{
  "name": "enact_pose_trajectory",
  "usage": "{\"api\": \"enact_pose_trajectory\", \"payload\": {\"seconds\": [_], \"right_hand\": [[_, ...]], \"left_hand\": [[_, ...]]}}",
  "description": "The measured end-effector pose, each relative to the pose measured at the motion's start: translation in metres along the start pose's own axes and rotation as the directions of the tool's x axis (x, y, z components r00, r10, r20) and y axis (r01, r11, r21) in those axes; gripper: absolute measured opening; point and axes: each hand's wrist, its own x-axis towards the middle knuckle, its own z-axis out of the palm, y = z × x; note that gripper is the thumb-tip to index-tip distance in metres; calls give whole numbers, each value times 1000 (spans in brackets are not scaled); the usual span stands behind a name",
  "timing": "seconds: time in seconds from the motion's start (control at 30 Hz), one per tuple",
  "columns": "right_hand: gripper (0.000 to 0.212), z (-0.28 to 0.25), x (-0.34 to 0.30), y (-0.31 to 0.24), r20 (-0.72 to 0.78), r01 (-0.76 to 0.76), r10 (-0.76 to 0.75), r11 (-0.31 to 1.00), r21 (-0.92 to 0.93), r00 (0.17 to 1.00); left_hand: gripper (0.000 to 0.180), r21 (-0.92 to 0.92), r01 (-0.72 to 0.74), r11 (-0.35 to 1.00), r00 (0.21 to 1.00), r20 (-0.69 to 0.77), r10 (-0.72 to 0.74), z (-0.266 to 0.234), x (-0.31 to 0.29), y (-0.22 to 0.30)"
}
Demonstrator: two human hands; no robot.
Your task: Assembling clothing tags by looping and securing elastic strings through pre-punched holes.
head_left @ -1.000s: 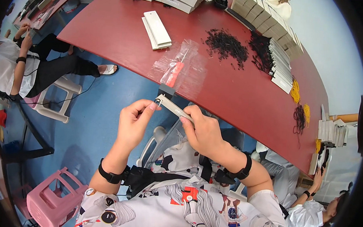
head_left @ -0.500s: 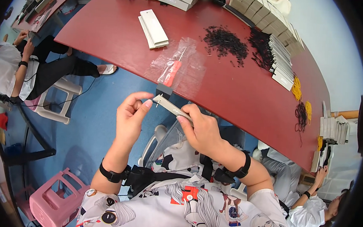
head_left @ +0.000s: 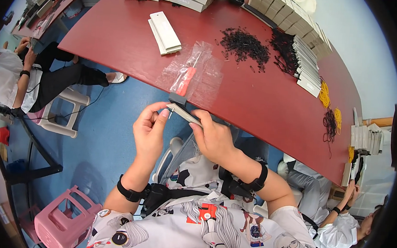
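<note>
Step looks like end-fitting: right hand (head_left: 215,139) pinches the flat, pale-grey, card-like strip (head_left: 183,113) near the smooth dark-red counter's (head_left: 121,42) curved edge; left hand's (head_left: 149,129) thumb and finger nearly meet at its tip, hold unclear. Next move calls for a steady strip.

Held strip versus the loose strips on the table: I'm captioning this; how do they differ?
The held strip is tilted in the right hand; the loose strips lie stacked on the table. A thin rod shows at the held strip's end; the loose strips show a bare hole. Both are pale and narrow.
</note>
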Motion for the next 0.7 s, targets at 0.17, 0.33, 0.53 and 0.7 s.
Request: {"api": "enact_pose_trajectory", "payload": {"seconds": [0.17,0.33,0.53,0.7], "right_hand": [[16,-3,1,-2,43,-17,19,999,-34,999],[16,-9,5,-9,109,50,-23,968,-247,994],[18,5,5,-11,182,-144,103,962,232,978],[18,13,-3,-9,202,-284,215,856,432,955]], "left_hand": [[15,-64,82,995,997,17,-81,1,-1,1],[14,-166,226,960,973,77,-216,-1,1,3],[13,-152,241,959,965,139,-221,-10,-2,-3],[17,-182,267,946,954,186,-233,-13,-5,-1]]}}
